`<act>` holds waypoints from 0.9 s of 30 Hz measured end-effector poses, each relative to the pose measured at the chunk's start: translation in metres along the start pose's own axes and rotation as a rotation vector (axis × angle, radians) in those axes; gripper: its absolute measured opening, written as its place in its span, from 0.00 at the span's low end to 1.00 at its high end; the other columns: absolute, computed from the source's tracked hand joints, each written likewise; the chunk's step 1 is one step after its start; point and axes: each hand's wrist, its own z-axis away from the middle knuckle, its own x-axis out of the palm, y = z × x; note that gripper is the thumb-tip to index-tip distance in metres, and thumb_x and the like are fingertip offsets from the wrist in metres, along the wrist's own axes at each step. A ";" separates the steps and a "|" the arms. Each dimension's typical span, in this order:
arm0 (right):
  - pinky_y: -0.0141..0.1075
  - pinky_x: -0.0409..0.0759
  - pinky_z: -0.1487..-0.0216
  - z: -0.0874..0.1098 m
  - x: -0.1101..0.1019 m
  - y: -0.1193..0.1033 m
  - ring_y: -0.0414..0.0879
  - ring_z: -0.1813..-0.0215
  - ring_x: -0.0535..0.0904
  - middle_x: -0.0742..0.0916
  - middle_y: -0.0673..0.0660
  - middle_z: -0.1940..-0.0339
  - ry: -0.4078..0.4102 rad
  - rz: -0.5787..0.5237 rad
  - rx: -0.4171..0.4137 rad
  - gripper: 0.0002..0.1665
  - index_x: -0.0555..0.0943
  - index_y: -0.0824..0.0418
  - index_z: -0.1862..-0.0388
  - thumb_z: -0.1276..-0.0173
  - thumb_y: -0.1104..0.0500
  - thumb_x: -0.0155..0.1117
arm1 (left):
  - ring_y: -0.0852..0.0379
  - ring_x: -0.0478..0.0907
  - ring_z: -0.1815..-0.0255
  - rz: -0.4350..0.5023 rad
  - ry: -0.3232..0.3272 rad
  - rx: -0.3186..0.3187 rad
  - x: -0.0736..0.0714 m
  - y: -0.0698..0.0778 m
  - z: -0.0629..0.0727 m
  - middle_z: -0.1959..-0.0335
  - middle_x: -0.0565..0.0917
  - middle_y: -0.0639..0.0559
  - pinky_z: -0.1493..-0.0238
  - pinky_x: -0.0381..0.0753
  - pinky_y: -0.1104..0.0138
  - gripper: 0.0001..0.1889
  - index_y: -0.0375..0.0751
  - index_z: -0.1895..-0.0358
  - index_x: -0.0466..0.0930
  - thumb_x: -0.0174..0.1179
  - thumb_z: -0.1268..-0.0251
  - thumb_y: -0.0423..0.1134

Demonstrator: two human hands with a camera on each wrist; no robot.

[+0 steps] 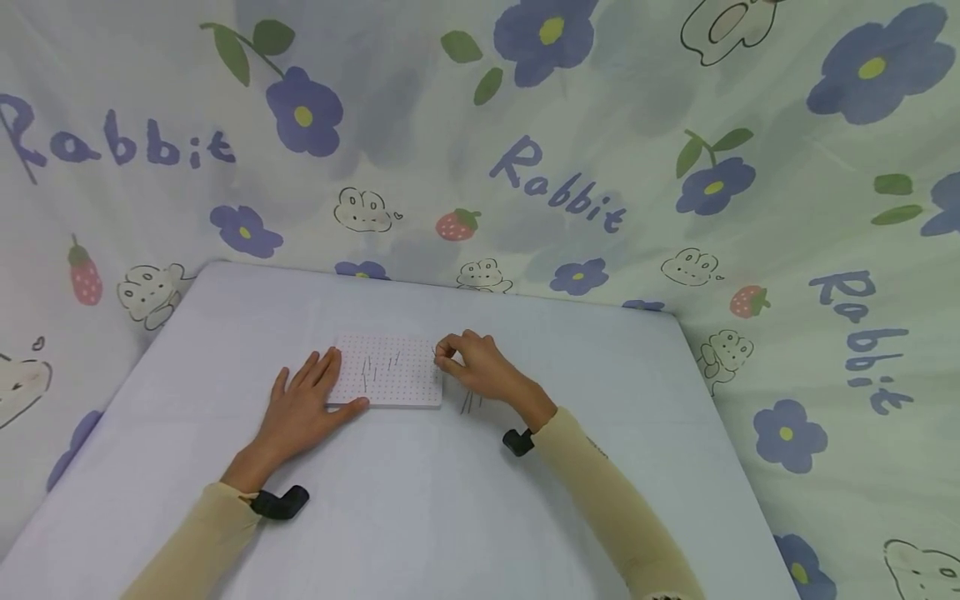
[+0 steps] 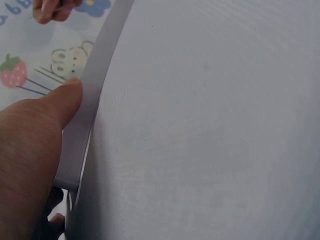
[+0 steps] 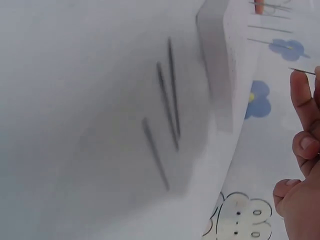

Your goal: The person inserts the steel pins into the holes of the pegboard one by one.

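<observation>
A white board [image 1: 416,392] dotted with small holes lies on the table, with several thin metal pins [image 1: 366,379] standing in its left and middle part. My left hand [image 1: 303,417] rests at the board's left end with fingers extended; its thumb [image 2: 67,100] touches the front edge. Over the board's right end, my right hand [image 1: 480,367] pinches a thin metal pin [image 3: 302,71] between thumb and fingertip. Loose pins [image 3: 173,95] lie on the table beneath the right hand, just right of the board. The right hand partly hides them in the head view.
A white cloth covers the table [image 1: 420,500]. Behind it and along both sides hangs a curtain [image 1: 420,125] printed with flowers, rabbits and strawberries. A dark wrist camera [image 1: 281,502] sits on the left wrist, another camera [image 1: 517,442] on the right.
</observation>
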 end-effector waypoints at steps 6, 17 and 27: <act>0.49 0.66 0.41 -0.021 0.009 -0.014 0.43 0.57 0.76 0.87 0.40 0.62 0.050 -0.025 -0.047 0.05 0.83 0.49 0.59 0.27 0.51 0.63 | 0.31 0.49 0.21 -0.012 -0.009 0.001 0.001 -0.001 -0.001 0.20 0.55 0.34 0.29 0.39 0.30 0.55 0.30 0.21 0.50 0.56 0.36 0.71; 0.41 0.64 0.48 -0.035 0.029 -0.029 0.36 0.62 0.72 0.88 0.35 0.62 0.043 0.029 -0.046 0.06 0.85 0.45 0.58 0.28 0.47 0.65 | 0.31 0.48 0.20 -0.013 -0.018 0.001 0.000 -0.002 -0.001 0.20 0.54 0.34 0.29 0.39 0.30 0.55 0.31 0.21 0.49 0.55 0.35 0.71; 0.43 0.66 0.45 -0.038 0.039 -0.033 0.34 0.63 0.71 0.88 0.33 0.62 -0.009 0.123 -0.039 0.05 0.85 0.42 0.59 0.28 0.46 0.65 | 0.31 0.48 0.20 -0.003 -0.019 -0.002 -0.002 0.001 0.000 0.20 0.55 0.34 0.28 0.38 0.31 0.54 0.30 0.21 0.50 0.56 0.35 0.70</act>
